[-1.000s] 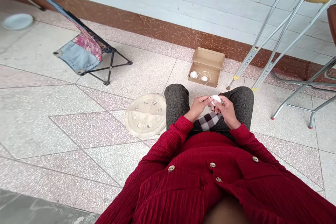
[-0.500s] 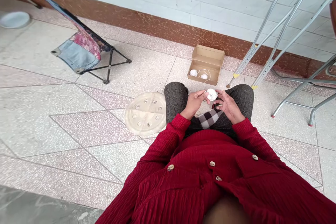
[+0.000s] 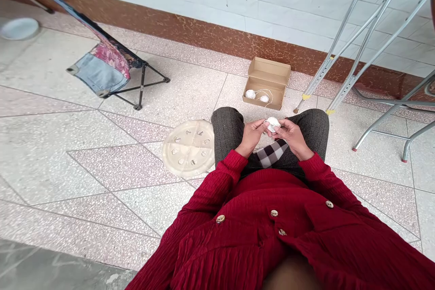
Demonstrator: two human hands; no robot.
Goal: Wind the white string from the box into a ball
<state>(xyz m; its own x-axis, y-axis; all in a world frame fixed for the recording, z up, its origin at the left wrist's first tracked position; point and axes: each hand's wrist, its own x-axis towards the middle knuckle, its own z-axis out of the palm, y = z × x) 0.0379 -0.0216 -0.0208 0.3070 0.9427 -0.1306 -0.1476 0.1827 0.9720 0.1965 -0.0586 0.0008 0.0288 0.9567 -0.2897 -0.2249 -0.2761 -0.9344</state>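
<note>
Between my knees, a small ball of white yarn [image 3: 273,123] is held in both hands. My left hand [image 3: 253,135] grips its left side with thumb and fingers. From the right, my right hand [image 3: 291,135] closes on it, the thumb pressed on its front. A strand of yarn runs from the ball up to an open cardboard box [image 3: 281,86] on the floor. Inside the box lie two more white yarn balls, a bigger one [image 3: 250,94] and a smaller one [image 3: 264,99]. A black-and-white checked cloth [image 3: 271,154] shows in my lap, below the hands.
A round beige plastic lid [image 3: 188,148] with holes lies on the floor by my left knee. Farther left stands a folding chair [image 3: 102,72]. To the right, metal crutches [image 3: 355,77] lean on the wall beside a metal-legged stool [image 3: 387,104].
My right hand has come in from the ball's right side and its spread fingers have closed onto the ball. The ball has shifted slightly down and left.
</note>
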